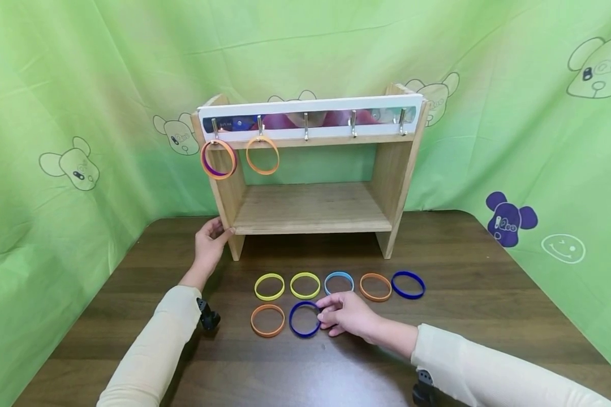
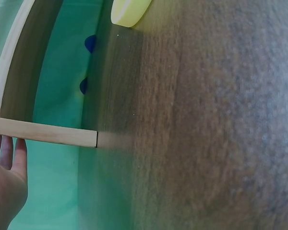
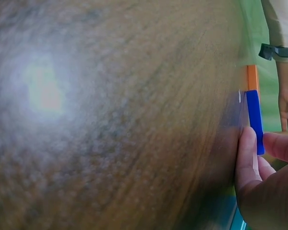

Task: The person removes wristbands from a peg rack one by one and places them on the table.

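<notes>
My right hand [image 1: 348, 316] pinches the near right edge of a dark blue wristband [image 3: 254, 120] between thumb and fingers; the band lies at the tabletop. My left hand [image 1: 209, 246] grips the lower left side panel of a wooden shelf [image 1: 226, 203], thumb in front and fingers behind. Left of the pinched band lies an orange wristband [image 1: 268, 336]. Behind them is a row: two yellow wristbands, a light blue wristband [image 1: 339, 274] partly hidden by my right hand, another orange wristband [image 1: 375, 300] and another dark blue wristband [image 1: 409, 297].
Several metal hooks [image 1: 306, 127] line the shelf's white top rail [image 1: 310, 106]. An orange wristband [image 1: 219, 177] and a purple one hang from the leftmost hook; another orange wristband [image 1: 263, 173] hangs from the second. A green curtain [image 1: 310, 45] surrounds the brown table [image 1: 107, 333].
</notes>
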### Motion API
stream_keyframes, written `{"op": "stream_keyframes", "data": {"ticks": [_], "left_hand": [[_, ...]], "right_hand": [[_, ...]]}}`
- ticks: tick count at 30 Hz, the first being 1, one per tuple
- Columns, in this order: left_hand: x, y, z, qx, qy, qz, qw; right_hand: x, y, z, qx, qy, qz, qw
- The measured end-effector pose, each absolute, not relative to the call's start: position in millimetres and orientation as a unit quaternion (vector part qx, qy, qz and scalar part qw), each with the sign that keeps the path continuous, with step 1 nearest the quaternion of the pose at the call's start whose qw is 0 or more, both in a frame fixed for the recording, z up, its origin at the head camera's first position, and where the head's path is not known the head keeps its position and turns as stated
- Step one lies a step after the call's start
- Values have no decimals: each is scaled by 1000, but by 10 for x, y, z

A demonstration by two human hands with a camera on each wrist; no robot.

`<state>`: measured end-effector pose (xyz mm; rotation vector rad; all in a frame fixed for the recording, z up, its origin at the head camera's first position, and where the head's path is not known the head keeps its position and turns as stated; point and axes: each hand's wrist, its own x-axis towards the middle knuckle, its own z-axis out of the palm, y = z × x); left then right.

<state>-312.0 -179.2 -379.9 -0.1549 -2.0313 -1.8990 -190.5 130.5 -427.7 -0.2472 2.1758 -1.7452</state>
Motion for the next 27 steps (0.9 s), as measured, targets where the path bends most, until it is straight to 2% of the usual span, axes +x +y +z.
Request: {"op": "stream_keyframes", "data": {"ticks": [17,27], "left_hand": [[-3135,-1789,-3785,-57,-720,-669,176],[-3203,-1823,-3861,-55,-717,-672,179]], "right_hand": [[-1929,1308,-4235,-95,770,-609,162],[-2092,1299,-4016,-130,766,-616,126]]}}
